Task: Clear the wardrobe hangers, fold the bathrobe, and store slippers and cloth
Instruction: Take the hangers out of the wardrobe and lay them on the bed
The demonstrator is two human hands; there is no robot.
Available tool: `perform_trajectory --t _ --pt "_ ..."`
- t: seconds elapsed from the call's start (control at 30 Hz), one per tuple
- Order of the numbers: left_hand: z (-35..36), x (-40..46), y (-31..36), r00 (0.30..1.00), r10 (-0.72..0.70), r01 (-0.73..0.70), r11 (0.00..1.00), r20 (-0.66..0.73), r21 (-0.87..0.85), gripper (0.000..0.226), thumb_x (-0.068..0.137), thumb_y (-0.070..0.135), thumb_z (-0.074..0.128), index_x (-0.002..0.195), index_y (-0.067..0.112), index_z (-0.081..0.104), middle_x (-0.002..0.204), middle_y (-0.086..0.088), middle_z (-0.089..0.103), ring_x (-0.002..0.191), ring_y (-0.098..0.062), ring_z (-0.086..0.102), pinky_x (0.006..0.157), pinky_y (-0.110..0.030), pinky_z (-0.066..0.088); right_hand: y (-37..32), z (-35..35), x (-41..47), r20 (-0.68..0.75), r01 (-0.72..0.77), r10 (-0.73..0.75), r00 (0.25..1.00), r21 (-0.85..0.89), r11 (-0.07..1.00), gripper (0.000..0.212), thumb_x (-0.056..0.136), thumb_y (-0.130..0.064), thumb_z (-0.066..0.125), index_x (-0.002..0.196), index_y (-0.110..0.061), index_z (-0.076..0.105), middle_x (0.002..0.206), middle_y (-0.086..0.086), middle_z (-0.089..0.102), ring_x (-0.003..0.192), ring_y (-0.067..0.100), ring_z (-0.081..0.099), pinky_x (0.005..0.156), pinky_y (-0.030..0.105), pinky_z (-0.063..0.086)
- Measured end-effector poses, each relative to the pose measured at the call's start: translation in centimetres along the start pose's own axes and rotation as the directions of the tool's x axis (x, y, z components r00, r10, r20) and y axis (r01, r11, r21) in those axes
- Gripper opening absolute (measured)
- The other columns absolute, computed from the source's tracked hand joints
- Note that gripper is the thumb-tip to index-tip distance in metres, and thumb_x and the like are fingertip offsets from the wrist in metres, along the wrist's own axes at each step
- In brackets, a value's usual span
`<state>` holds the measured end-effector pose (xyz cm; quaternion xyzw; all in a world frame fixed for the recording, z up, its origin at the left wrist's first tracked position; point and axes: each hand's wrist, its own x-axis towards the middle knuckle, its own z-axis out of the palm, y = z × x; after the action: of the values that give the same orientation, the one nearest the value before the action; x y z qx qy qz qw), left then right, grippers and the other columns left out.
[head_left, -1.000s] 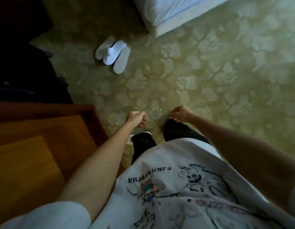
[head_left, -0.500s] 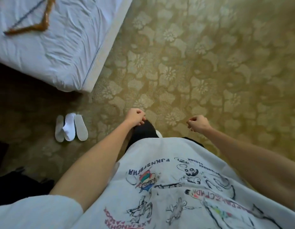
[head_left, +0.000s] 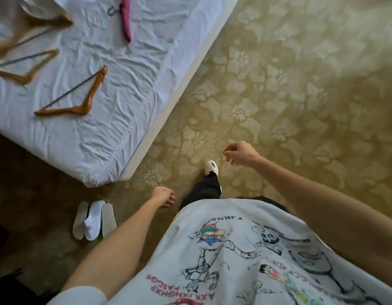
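White slippers (head_left: 94,220) lie together on the patterned carpet (head_left: 289,95), just off the near corner of the bed (head_left: 116,137). On the bed's wrinkled sheet rest three wooden hangers, one (head_left: 78,97) toward the near edge and two others (head_left: 25,69) (head_left: 34,27) by the left edge, with a pink hanger (head_left: 125,20) by the far edge. The person's left hand (head_left: 163,195) hangs loosely curled, holding nothing, near the slippers. The right hand (head_left: 240,153) floats over the carpet, fingers slackly bent, also holding nothing.
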<state>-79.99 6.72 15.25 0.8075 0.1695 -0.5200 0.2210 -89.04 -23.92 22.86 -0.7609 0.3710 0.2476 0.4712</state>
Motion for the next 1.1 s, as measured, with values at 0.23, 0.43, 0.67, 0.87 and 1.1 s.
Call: perform_trajectory --t 0.23,0.43,0.67,0.87,1.1 --pt "-1.4 1.1 21.0 0.982 0.159 -0.157 0.987 0.097 -0.032 0.019 0.097 0.008 0.057 0.080 0.004 0.063 0.068 -0.009 0.064 0.042 -0.014 0.056 0.036 -0.019 0.041 -2.0 -12.4 8.2 -0.096 -0.112 0.109 0.989 -0.029 0.993 0.018 0.098 -0.018 0.058 0.105 -0.009 0.071 0.083 0.003 0.072 0.067 0.013 0.067 0.060 0.023 0.054" --pt "-0.7 3.7 40.1 0.921 0.336 -0.343 0.939 0.194 0.001 0.014 0.099 0.015 0.059 0.100 0.005 0.068 0.086 -0.010 0.073 0.059 -0.015 0.065 0.045 -0.019 0.048 -0.8 -22.1 14.4 -0.217 -0.279 0.279 0.936 0.030 0.960 0.017 0.096 -0.017 0.058 0.098 -0.009 0.073 0.079 0.003 0.073 0.063 0.015 0.067 0.055 0.024 0.051" --pt "-4.3 7.1 58.9 0.914 0.365 -0.380 0.924 0.180 0.055 0.015 0.099 0.016 0.057 0.099 0.006 0.069 0.090 -0.010 0.074 0.063 -0.016 0.065 0.054 -0.023 0.050 -7.2 -33.3 26.8 -0.180 -0.287 0.291 0.939 0.051 0.957 0.021 0.098 -0.020 0.057 0.100 -0.007 0.073 0.083 0.006 0.074 0.068 0.017 0.067 0.063 0.030 0.057" --pt "-11.5 11.2 67.6 0.917 0.396 -0.396 0.918 0.041 -0.010 0.019 0.096 0.017 0.058 0.091 0.005 0.071 0.081 -0.007 0.074 0.061 -0.017 0.065 0.052 -0.024 0.050 -21.2 -39.2 38.3 -0.064 -0.091 0.088 0.994 -0.045 0.995 0.019 0.098 -0.019 0.057 0.103 -0.009 0.073 0.087 0.003 0.074 0.067 0.012 0.065 0.056 0.020 0.049" --pt "-18.5 17.2 67.5 0.991 0.120 -0.131 0.954 -0.054 -0.270 0.017 0.092 0.009 0.055 0.083 0.001 0.067 0.074 -0.014 0.068 0.049 -0.019 0.056 0.043 -0.024 0.040 -37.7 -39.9 49.5 0.154 0.190 -0.158 0.975 -0.222 0.956 0.015 0.096 -0.018 0.058 0.098 -0.012 0.072 0.083 0.002 0.073 0.061 0.007 0.063 0.052 0.016 0.046"
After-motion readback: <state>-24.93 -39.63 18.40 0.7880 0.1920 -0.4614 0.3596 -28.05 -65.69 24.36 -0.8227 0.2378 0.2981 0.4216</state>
